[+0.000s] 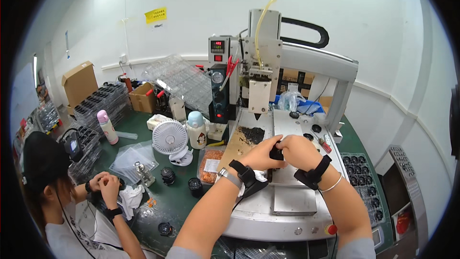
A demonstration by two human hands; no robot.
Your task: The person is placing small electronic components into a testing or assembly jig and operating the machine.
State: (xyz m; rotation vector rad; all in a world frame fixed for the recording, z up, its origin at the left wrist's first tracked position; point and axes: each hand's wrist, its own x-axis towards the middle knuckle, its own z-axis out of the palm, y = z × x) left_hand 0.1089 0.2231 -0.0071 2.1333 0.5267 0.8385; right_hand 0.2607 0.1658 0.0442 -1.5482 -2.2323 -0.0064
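Note:
Over the bed of a benchtop dispensing machine (259, 97), my left hand (261, 155) and my right hand (299, 151) meet around a small black part (276, 153). The fingers of both are closed on it and cover most of its shape. A white cloth (260, 176) shows beside my left wrist. Beyond my left hand, a heap of black scraps (252, 135) lies on a tan board (235, 149). The machine's dark pointed tip (258, 116) hangs above and behind my hands. Right of them are black round pieces (316, 128) and a red-handled tool (326, 147).
At the left, a co-worker's hands (106, 182) hold a dark part. Between us stand a white fan (170, 137), a bottle (196, 130), black lens-like parts (168, 176) and a bag of orange pieces (211, 164). A tray of black parts (360, 175) lies right of the machine.

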